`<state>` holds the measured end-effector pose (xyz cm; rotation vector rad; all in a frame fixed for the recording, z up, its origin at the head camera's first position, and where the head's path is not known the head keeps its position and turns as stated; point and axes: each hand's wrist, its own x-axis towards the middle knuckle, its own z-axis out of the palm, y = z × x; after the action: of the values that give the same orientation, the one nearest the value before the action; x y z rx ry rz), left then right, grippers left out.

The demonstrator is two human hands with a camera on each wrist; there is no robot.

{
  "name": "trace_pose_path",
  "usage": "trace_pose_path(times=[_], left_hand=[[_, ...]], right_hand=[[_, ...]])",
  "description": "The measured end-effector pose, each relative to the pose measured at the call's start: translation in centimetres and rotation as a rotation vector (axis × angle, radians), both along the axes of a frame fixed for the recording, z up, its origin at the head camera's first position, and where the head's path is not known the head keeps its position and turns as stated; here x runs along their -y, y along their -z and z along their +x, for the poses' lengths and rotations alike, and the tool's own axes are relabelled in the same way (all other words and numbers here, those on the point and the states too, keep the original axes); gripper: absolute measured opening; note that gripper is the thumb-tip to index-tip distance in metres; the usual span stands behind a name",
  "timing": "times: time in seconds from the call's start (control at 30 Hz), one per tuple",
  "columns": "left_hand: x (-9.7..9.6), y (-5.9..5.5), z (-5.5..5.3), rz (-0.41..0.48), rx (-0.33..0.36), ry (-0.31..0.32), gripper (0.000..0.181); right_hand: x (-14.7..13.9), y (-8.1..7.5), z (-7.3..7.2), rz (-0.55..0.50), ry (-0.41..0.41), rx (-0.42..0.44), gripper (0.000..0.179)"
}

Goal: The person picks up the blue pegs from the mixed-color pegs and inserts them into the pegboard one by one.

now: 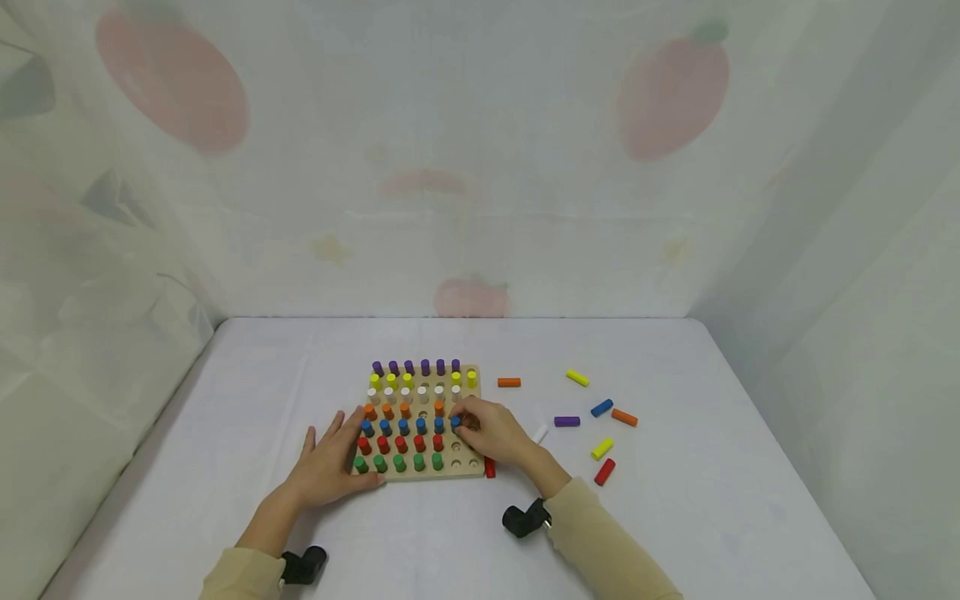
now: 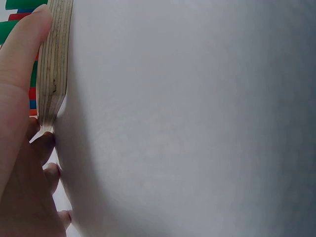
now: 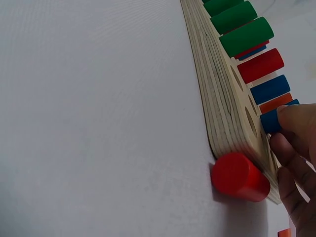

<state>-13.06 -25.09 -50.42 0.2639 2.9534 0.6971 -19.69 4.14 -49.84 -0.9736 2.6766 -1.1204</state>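
A wooden pegboard [image 1: 467,475] lies on the table, with rows of purple, yellow, white, orange, blue, red and green pegs standing in it. My right hand [image 1: 491,429] pinches a blue peg [image 3: 270,122] between thumb and fingers, at the right end of the blue row. That peg is upright at the board; its lower end is seated at or just over a hole, I cannot tell which. My left hand [image 1: 326,469] rests against the board's near left corner, thumb on the front edge and fingers spread along the left side.
A red peg [image 3: 239,177] lies beside the board's near right corner. Loose pegs are scattered to the right: orange [image 1: 509,382], yellow [image 1: 577,377], purple [image 1: 567,422], blue [image 1: 602,408], red [image 1: 604,472] and others. A white peg [image 1: 540,434] lies by the right wrist.
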Motion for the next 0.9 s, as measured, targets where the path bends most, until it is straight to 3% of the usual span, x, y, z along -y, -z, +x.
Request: trace_pose_path(times=[0.33,0.57,0.9], left_hand=[[0.1,-0.1,0.0,0.0,0.007,-0.003,0.117],[0.1,-0.1,-0.1,-0.007,0.009,-0.003,0.118],[0.0,-0.2,0.1,0.005,0.008,0.001,0.117]], right_hand=[[-0.3,-0.1,-0.2,0.012,-0.051,0.015,0.024],[-0.7,-1.0,-0.4,0.011,-0.118,0.017,0.031],[-2.2,-2.3,-0.3,-0.048,-0.06,0.035,0.029]])
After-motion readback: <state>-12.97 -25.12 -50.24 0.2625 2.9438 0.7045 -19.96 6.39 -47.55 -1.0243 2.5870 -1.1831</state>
